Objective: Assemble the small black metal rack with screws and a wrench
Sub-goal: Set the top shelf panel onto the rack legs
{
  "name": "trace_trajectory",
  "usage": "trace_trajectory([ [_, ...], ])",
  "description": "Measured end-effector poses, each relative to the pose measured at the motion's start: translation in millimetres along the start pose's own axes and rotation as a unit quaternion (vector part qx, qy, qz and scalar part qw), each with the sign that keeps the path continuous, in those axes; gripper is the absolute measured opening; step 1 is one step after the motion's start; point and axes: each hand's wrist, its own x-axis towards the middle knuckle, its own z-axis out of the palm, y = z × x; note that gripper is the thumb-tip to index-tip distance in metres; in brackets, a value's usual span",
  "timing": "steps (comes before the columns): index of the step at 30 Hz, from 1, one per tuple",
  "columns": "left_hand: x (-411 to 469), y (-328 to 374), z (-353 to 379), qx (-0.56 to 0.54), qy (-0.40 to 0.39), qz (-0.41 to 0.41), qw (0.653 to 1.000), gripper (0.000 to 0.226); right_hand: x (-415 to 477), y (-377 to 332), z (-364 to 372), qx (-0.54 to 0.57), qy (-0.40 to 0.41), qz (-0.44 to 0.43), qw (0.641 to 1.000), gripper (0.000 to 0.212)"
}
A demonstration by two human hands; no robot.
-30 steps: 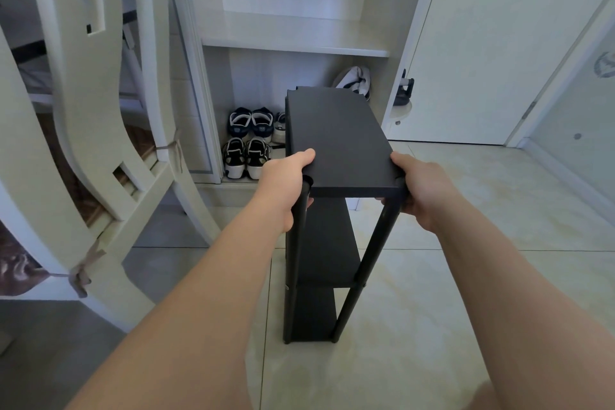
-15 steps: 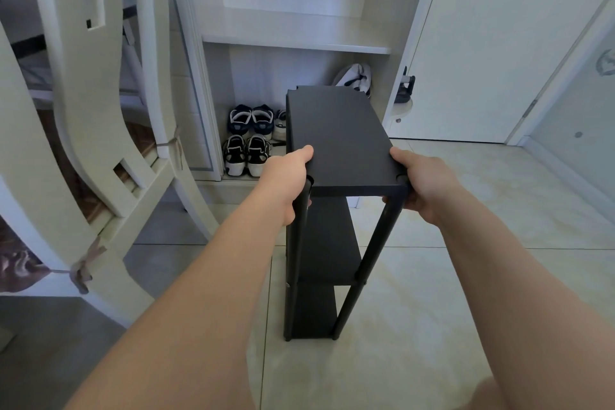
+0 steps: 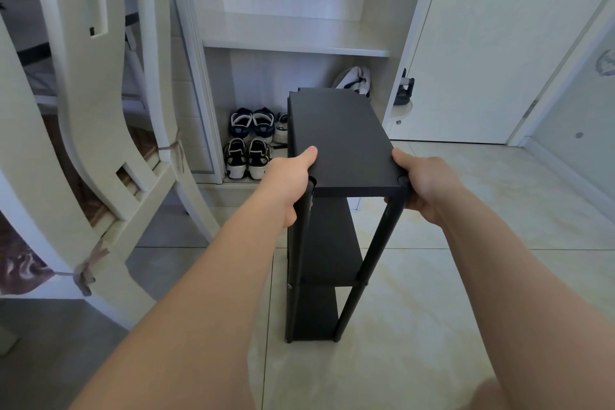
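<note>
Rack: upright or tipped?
Upright. Black rack has legs down at the tile floor, top shelf level; left hand and right hand grip its near corners.

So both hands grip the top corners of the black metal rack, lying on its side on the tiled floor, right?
No. In the head view the black metal rack stands upright on the tiled floor; left hand and right hand grip it.

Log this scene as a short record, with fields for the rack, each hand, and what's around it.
rack: black three-shelf rack, upright; feet at the tiled floor, contact unclear
left hand: left hand grips the near left corner, thumb on top
right hand: right hand grips the near right corner
behind: sneakers in the open cabinet
left side: white chair
right side: closed white door
</note>
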Motion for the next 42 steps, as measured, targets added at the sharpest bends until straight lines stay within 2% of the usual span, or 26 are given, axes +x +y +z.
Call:
trace_trajectory([
  [9, -3, 1, 2, -0.003, 0.009, -0.007, 1.0, 0.043, 2, 3, -2, -0.007, 0.005, 0.002, 1.0, 0.037],
  [15, -6, -2, 2, -0.012, -0.003, 0.007, 1.0, 0.032, 0, 3, -2, -0.011, 0.007, -0.003, 1.0, 0.038],
  [24, -3, -5, -2, -0.03, -0.009, 0.01, 0.999, 0.029, -2, 3, 2, -0.012, -0.008, -0.003, 1.0, 0.037],
  [42, 1, 1, 5, -0.014, 0.006, -0.013, 1.0, 0.039, 7, -2, -1, -0.046, 0.012, 0.004, 0.999, 0.037],
])
